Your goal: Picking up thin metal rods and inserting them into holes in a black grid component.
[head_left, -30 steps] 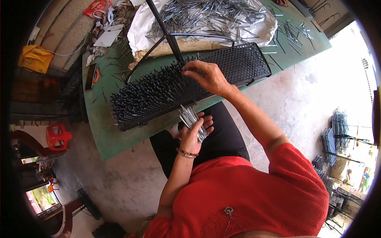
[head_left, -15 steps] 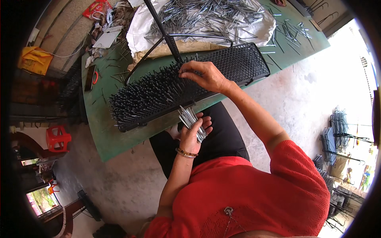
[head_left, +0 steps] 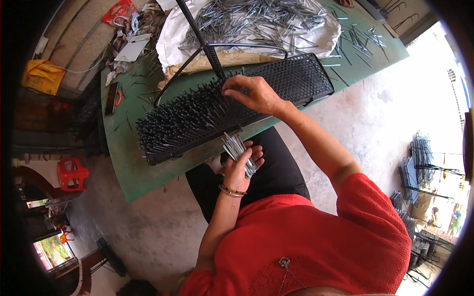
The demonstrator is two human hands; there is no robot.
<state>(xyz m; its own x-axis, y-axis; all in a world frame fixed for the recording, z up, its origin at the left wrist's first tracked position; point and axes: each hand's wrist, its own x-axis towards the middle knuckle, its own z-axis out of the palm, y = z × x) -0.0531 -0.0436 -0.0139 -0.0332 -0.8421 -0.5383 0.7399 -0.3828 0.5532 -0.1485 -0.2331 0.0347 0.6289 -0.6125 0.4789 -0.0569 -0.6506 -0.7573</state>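
A long black perforated rack point(head_left: 301, 79) lies across the table. Its left part bristles with upright metal rods point(head_left: 182, 116), while the holes at its right end stand bare. My right hand point(head_left: 254, 93) is over the rack at the edge of the filled part, thumb and fingertips pinched together; what is between them is too small to make out. Below the rack's near edge, above my lap, my left hand point(head_left: 242, 160) holds a bundle of thin silvery metal rods point(head_left: 234, 147), its thumb across them.
The green table point(head_left: 123, 172) carries a white sack point(head_left: 173, 44) heaped with loose rods point(head_left: 256, 22). More rods are scattered at the far right. A phone point(head_left: 112, 97) and red-handled scissors point(head_left: 118, 97) lie at the left. A black post point(head_left: 202, 39) rises behind the rack. A red stool point(head_left: 72, 172) stands left.
Almost nothing differs. Both hands keep their places and grips; the view has shifted very slightly.
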